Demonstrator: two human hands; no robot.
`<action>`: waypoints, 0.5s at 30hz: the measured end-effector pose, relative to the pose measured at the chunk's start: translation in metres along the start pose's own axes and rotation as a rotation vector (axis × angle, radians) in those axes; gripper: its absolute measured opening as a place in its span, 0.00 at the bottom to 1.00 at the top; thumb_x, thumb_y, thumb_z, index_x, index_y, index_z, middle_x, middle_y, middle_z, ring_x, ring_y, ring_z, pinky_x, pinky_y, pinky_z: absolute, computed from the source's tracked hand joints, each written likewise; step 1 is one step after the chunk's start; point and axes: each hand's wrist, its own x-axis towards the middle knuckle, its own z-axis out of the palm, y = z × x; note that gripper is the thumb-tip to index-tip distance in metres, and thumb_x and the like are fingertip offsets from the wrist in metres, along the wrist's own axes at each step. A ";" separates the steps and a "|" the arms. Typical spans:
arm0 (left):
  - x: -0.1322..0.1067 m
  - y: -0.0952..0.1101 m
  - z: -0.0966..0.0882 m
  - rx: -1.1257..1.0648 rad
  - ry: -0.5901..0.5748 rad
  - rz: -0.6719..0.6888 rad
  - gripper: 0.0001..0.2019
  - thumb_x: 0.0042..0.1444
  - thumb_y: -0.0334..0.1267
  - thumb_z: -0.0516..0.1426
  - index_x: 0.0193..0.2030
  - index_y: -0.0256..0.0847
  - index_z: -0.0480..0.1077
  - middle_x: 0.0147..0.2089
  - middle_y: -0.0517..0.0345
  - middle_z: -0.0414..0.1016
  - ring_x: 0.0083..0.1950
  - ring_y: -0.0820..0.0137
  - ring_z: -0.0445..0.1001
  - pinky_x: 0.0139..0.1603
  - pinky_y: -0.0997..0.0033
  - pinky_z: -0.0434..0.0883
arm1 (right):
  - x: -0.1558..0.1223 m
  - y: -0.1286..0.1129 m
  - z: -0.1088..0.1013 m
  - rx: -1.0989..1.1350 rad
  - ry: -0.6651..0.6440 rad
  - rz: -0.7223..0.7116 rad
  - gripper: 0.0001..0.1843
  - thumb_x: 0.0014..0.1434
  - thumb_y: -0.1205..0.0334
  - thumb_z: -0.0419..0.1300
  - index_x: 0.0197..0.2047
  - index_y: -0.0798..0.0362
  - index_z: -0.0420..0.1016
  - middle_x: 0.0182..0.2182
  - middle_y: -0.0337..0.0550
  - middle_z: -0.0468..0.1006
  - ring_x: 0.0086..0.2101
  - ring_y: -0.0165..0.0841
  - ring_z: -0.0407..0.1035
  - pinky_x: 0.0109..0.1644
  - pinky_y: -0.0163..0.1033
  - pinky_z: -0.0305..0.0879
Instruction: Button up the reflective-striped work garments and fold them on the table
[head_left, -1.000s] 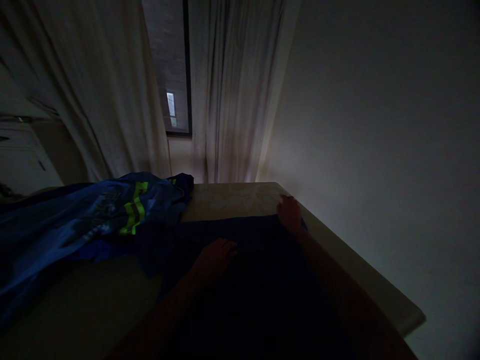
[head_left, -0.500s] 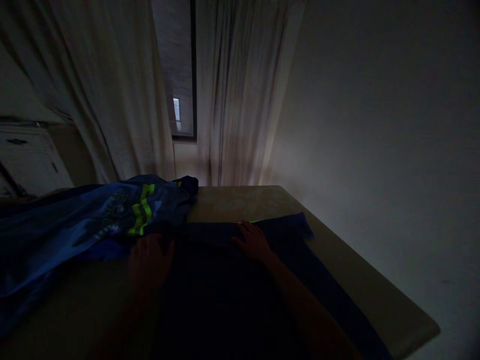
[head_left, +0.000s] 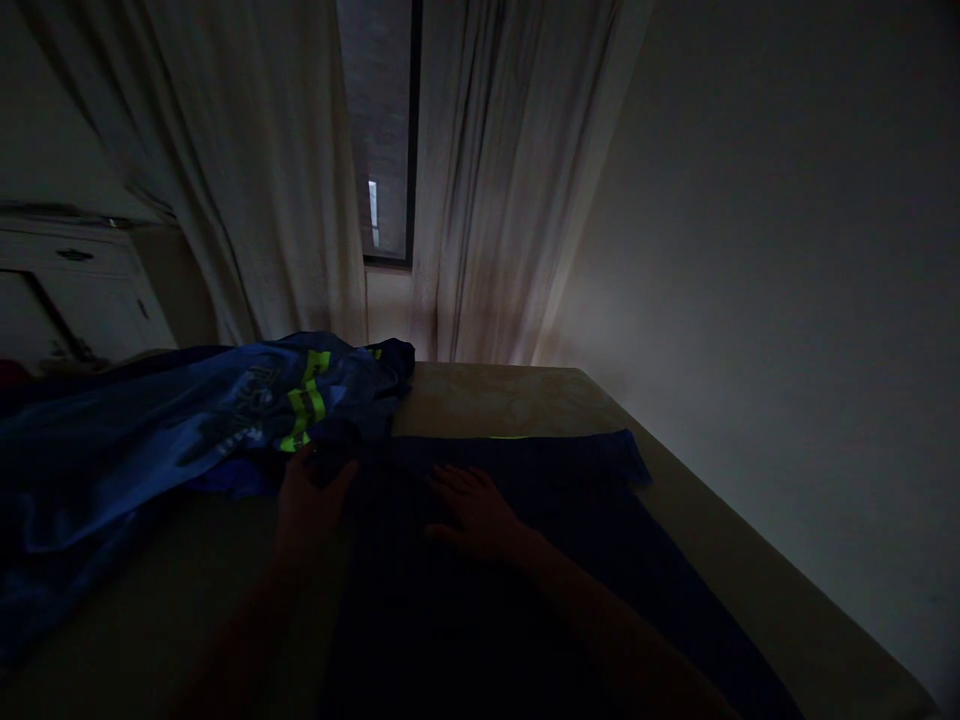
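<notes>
We see the dark blue garment laid out at the near middle of the beige surface, its far edge a folded-looking strip with a sliver of lime yellow. Our right hand lies palm down on it, just short of that strip, fingers extended and slightly parted, thumb stuck out to the left. Our left hand is at the garment's far left corner, thumb and fingers apart; in this dimness we cannot tell whether it grips any cloth. Just beyond it, on the left, lies a heap of blue clothing with 2 lime-yellow bands near its right end.
</notes>
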 end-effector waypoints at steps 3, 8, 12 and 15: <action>-0.015 0.004 0.011 -0.037 -0.072 0.276 0.38 0.57 0.36 0.57 0.74 0.42 0.53 0.65 0.44 0.71 0.63 0.57 0.74 0.64 0.54 0.73 | -0.001 -0.001 0.006 0.004 0.018 -0.014 0.39 0.70 0.34 0.50 0.76 0.42 0.53 0.75 0.46 0.54 0.73 0.44 0.48 0.75 0.58 0.40; -0.047 0.007 0.028 0.329 -0.640 0.847 0.45 0.52 0.20 0.47 0.76 0.55 0.52 0.68 0.57 0.70 0.67 0.64 0.71 0.69 0.56 0.67 | 0.002 0.012 0.011 0.077 0.129 0.046 0.24 0.76 0.56 0.43 0.68 0.49 0.68 0.63 0.52 0.74 0.64 0.41 0.65 0.71 0.55 0.51; -0.055 -0.005 0.037 0.460 -0.579 0.851 0.44 0.55 0.19 0.46 0.78 0.50 0.46 0.75 0.51 0.61 0.70 0.61 0.67 0.68 0.55 0.67 | 0.002 0.019 0.010 0.325 0.256 0.163 0.29 0.73 0.61 0.47 0.75 0.52 0.54 0.59 0.52 0.77 0.57 0.39 0.71 0.64 0.49 0.64; -0.051 -0.016 0.040 0.532 -0.537 0.906 0.34 0.60 0.22 0.47 0.72 0.48 0.62 0.76 0.51 0.59 0.75 0.53 0.59 0.70 0.43 0.63 | 0.000 0.016 0.007 0.353 0.281 0.109 0.38 0.71 0.54 0.54 0.78 0.49 0.43 0.64 0.52 0.72 0.61 0.41 0.69 0.66 0.51 0.63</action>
